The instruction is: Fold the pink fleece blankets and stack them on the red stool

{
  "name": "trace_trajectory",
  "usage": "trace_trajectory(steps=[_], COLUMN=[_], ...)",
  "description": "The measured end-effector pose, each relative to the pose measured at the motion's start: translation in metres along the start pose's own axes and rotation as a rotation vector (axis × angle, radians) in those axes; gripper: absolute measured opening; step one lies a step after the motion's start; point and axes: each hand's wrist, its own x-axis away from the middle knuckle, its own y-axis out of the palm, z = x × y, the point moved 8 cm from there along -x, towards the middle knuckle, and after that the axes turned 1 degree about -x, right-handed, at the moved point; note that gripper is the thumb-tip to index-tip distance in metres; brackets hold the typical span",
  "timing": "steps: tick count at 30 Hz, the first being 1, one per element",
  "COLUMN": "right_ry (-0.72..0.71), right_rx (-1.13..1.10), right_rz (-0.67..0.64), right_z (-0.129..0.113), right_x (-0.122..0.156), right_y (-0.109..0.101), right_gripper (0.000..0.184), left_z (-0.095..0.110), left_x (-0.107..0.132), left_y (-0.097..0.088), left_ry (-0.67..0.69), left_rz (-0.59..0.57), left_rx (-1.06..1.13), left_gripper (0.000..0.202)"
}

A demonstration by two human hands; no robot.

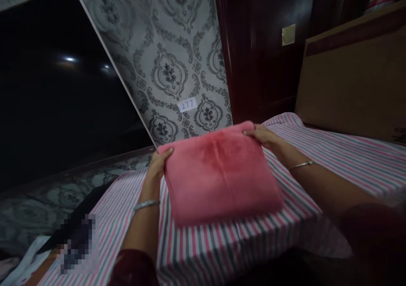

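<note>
A folded pink fleece cloth (pixel 218 176) lies flat on a bed covered with a pink, grey and white striped sheet (pixel 333 159). My left hand (pixel 158 164) grips the cloth's far left corner, thumb on top. At the far right corner my right hand (pixel 264 136) pinches the edge, fingers curled over it. Both wrists wear a thin silver bangle.
A large dark screen (pixel 60 91) leans against the patterned grey wall (pixel 171 45), which carries a small label reading 277 (pixel 187 105). A dark wooden door (pixel 263 49) stands behind, a brown headboard (pixel 352 87) to the right. Dark clothing lies at bottom left.
</note>
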Motion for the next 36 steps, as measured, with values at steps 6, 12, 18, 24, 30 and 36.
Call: trace_trajectory(steps=[6,12,18,24,30,36], right_ry=[-0.550,-0.578,-0.571,-0.476,-0.518,-0.394], right_rx=[-0.080,0.392,0.480,0.498,0.796,0.945], right_rz=[0.173,-0.032,-0.256,-0.094,-0.175,-0.177], right_z=[-0.076,0.039,0.115,0.063,0.015,0.066], right_x=[0.023,0.117,0.175,0.150,0.104,0.094], right_y=[-0.042,0.014,0.032,0.023,0.129,0.163], right_gripper=[0.044,0.018,0.030,0.046,0.062,0.061], left_z=[0.087,-0.025,-0.100,-0.056,-0.059,-0.120], left_x=[0.016,0.120,0.186,0.150,0.105,0.098], left_y=[-0.023,-0.020,-0.031,-0.008,0.100,0.115], left_ry=[0.526,0.683,0.564,0.437,0.378,0.278], left_rz=[-0.051,-0.262,-0.422,-0.366,-0.454,-0.433], left_rx=[-0.212,-0.727,-0.766,-0.817,-1.253,-1.364], left_gripper=[0.053,0.029,0.024,0.035,0.067,0.069])
